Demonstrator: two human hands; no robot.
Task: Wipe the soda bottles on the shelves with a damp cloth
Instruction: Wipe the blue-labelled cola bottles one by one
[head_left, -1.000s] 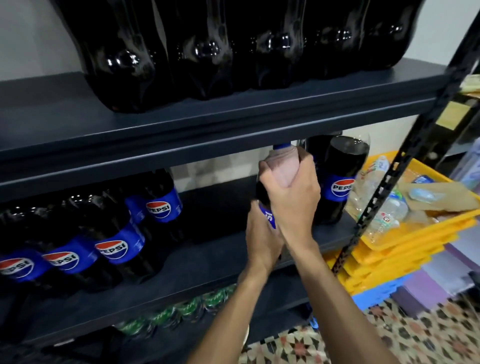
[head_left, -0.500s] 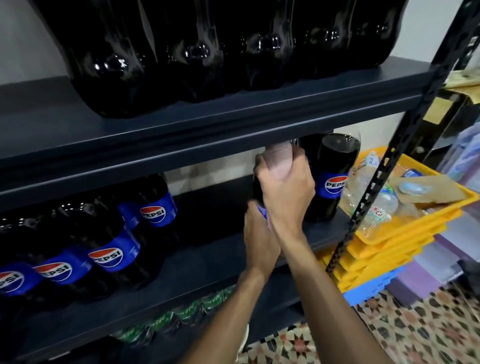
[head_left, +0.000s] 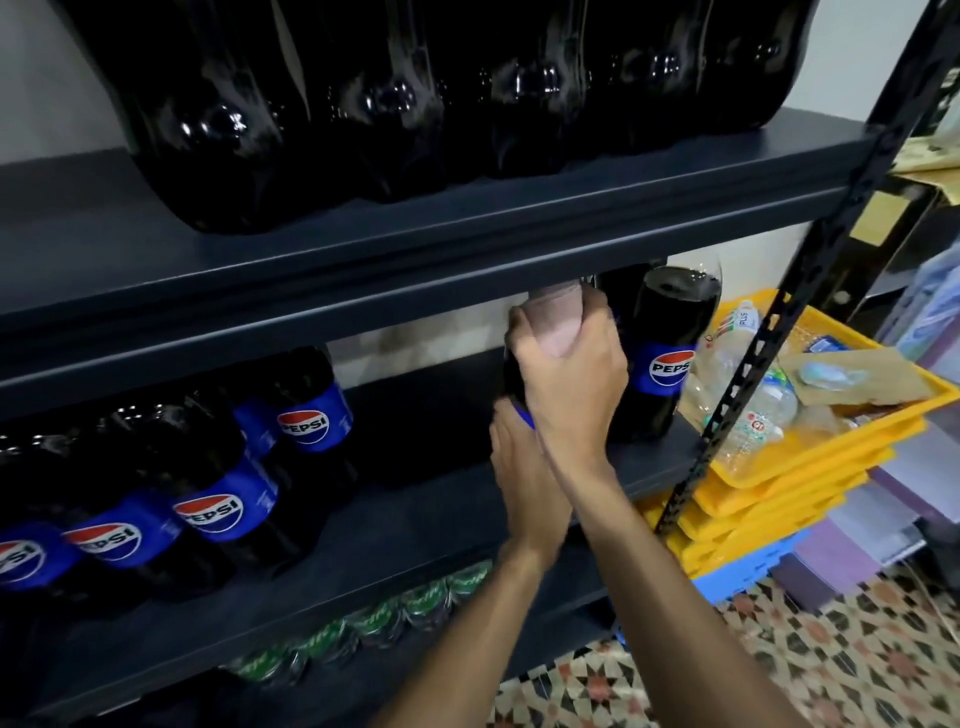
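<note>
A dark Pepsi bottle (head_left: 511, 374) stands on the middle shelf (head_left: 426, 509), mostly hidden by my hands. My right hand (head_left: 569, 384) grips a pale pinkish cloth (head_left: 555, 322) wrapped round the bottle's upper part, just under the shelf above. My left hand (head_left: 522, 488) holds the bottle's lower body near its blue label. A second Pepsi bottle (head_left: 667, 358) stands close to the right. Several more Pepsi bottles (head_left: 218, 499) line the left of the same shelf.
Large dark bottles (head_left: 415, 93) fill the top shelf (head_left: 363, 260). Green-capped bottles (head_left: 374, 618) sit on the lowest shelf. A black slotted upright (head_left: 753, 332) stands at right, with stacked yellow crates (head_left: 810, 467) of empty plastic bottles behind it. Patterned tile floor (head_left: 779, 665) lies below.
My right hand with the cloth has slid up the bottle's neck toward the underside of the upper shelf. The left hand keeps its hold low on the bottle.
</note>
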